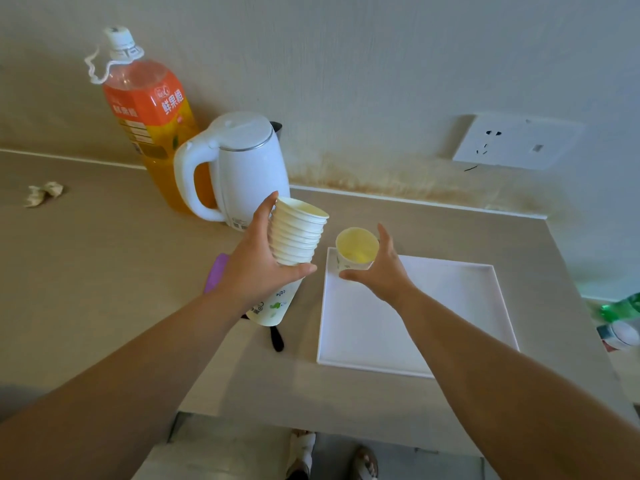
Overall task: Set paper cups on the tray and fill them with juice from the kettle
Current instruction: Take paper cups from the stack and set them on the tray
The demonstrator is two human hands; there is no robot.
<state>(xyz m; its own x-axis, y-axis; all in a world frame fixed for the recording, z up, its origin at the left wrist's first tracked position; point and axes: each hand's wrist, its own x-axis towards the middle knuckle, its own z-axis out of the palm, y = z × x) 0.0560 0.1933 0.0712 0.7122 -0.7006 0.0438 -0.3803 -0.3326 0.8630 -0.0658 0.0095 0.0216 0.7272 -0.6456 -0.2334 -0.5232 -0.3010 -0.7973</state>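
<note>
My left hand (pixel 256 268) grips a tilted stack of several white paper cups (pixel 296 237), held above the counter just left of the tray. My right hand (pixel 379 268) holds a single paper cup (pixel 356 249) at the far left corner of the white square tray (pixel 433 306); whether the cup touches the tray I cannot tell. The cup looks empty inside. A white electric kettle (pixel 242 168) with its lid down stands behind the stack, handle toward the left.
A large orange juice bottle (pixel 149 116) stands behind the kettle by the wall. A crumpled tissue (pixel 43 194) lies far left. A purple item (pixel 216 271) and a black object (pixel 277 337) lie under my left arm. Green bottles (pixel 620 317) sit at the right edge.
</note>
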